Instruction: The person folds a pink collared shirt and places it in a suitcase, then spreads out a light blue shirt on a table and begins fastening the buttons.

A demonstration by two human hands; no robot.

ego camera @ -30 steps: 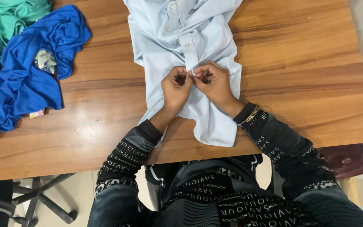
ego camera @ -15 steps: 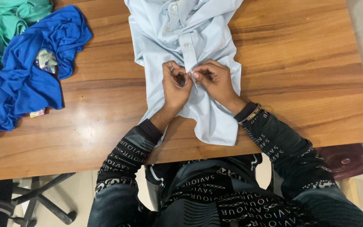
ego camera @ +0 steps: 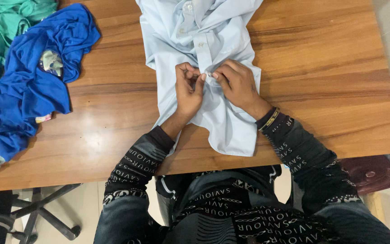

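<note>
At bench [ego camera: 321, 58] centre, a pale blue shirt [ego camera: 222, 122] lies flat; left hand [ego camera: 189, 88] and right hand [ego camera: 236, 83] are pinched together on its placket at one button. Upper buttons look fastened, the lower hem still gapes open. Blue garment [ego camera: 32, 86] lies far left.

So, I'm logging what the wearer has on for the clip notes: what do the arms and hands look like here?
Both arms wear long dark sleeves, charcoal grey fading to black, printed with rows of pale lettering and chain-like bands. The left hand is bare, with no ring or watch visible. The right hand is bare too, with a thin gold-coloured bracelet at the wrist, just above the black cuff.
</note>
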